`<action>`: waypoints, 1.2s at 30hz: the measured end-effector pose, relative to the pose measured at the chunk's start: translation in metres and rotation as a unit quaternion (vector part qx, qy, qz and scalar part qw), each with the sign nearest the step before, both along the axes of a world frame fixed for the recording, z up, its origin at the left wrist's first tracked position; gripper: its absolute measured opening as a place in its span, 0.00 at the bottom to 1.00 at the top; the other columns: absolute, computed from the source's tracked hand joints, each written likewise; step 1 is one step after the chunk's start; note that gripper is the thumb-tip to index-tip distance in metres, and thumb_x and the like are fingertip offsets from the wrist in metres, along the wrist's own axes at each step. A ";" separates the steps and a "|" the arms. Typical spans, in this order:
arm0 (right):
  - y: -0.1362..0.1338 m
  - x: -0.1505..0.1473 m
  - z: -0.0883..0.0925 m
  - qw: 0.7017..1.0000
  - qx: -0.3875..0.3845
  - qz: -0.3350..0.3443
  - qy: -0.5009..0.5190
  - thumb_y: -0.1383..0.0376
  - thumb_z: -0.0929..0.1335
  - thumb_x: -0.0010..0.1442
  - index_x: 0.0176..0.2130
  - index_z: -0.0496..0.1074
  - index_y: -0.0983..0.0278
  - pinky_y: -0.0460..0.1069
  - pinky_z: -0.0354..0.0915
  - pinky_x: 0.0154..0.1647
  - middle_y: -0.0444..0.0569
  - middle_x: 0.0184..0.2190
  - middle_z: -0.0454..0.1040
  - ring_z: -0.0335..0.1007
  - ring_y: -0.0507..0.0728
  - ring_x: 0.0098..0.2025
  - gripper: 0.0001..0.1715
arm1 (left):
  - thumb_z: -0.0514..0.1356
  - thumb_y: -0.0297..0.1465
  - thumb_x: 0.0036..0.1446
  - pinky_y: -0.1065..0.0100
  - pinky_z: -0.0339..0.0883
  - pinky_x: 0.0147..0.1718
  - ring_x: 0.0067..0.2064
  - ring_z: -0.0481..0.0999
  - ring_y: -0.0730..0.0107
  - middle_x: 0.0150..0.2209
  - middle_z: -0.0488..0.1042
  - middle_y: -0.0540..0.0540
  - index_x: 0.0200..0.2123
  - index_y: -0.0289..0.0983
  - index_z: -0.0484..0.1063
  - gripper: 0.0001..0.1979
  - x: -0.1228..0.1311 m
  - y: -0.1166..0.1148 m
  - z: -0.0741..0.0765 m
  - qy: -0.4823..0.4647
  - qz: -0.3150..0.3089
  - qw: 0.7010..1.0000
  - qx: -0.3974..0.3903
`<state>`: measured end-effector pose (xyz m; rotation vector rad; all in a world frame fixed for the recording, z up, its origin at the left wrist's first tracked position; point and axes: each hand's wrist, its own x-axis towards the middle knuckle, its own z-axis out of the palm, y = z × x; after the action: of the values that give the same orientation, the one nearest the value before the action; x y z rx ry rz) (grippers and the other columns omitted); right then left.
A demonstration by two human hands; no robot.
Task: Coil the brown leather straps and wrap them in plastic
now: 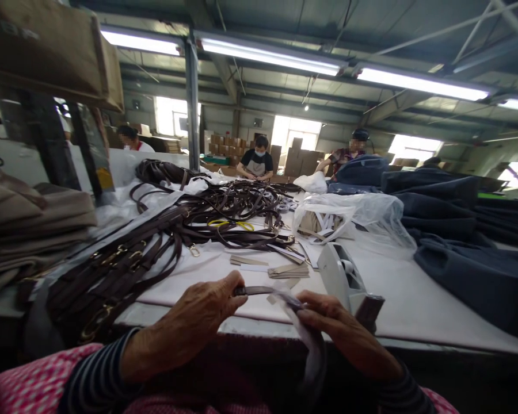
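Observation:
A dark brown strap (259,290) stretches between my two hands over the table's front edge. My left hand (198,319) pinches its left end between thumb and fingers. Around the strap's other part my right hand (332,319) closes, where a whitish translucent wrapping (289,299) covers it. The wrapped length hangs below my right hand, blurred, past the edge. Beyond my hands lie flat grey-beige strips (289,271) in a small stack. A white tape dispenser (339,273) stands just behind my right hand.
Many brown straps with gold-coloured clasps (121,259) are heaped on the left and middle of the table (397,293). Dark blue fabric pieces (470,270) are piled at right, beside a clear plastic bag (362,218). Brown fabric (38,224) lies at left. Several people work farther back.

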<state>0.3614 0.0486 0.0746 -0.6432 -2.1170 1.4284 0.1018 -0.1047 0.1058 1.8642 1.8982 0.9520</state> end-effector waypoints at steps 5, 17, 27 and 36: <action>-0.007 0.017 0.016 0.994 -0.001 0.065 -0.087 0.50 0.71 0.65 0.38 0.82 0.62 0.49 0.67 0.39 0.47 0.35 0.76 0.71 0.58 0.39 0.19 | 0.56 0.42 0.69 0.70 0.53 0.26 0.24 0.64 0.70 0.23 0.69 0.51 0.30 0.39 0.72 0.18 -0.012 -0.004 -0.004 -0.073 -0.124 0.978 -0.151; 0.014 0.023 0.021 0.998 -0.002 0.051 0.047 0.55 0.78 0.56 0.36 0.82 0.65 0.47 0.57 0.30 0.45 0.31 0.69 0.62 0.53 0.32 0.15 | 0.70 0.36 0.53 0.72 0.64 0.25 0.22 0.73 0.72 0.26 0.81 0.42 0.36 0.32 0.85 0.12 0.023 -0.014 -0.008 -0.521 -0.241 0.776 -0.263; -0.061 -0.113 -0.056 0.938 -0.194 -0.065 0.279 0.40 0.72 0.59 0.31 0.72 0.65 0.46 0.38 0.22 0.36 0.18 0.53 0.41 0.46 0.20 0.31 | 0.71 0.40 0.59 0.65 0.76 0.37 0.36 0.85 0.56 0.36 0.84 0.39 0.40 0.33 0.82 0.15 0.042 0.057 0.038 -0.489 -0.079 0.858 0.134; -0.069 -0.110 -0.031 0.947 -0.223 0.089 0.215 0.40 0.67 0.66 0.33 0.69 0.64 0.43 0.46 0.17 0.40 0.16 0.66 0.52 0.46 0.16 0.31 | 0.56 0.33 0.71 0.56 0.69 0.47 0.44 0.81 0.50 0.41 0.82 0.33 0.51 0.37 0.80 0.14 0.001 0.045 0.001 0.113 -0.178 0.963 0.170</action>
<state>0.2515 -0.0201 0.0438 -0.2589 -1.5523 1.9689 0.1027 -0.0593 0.1071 2.5029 1.4965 1.0257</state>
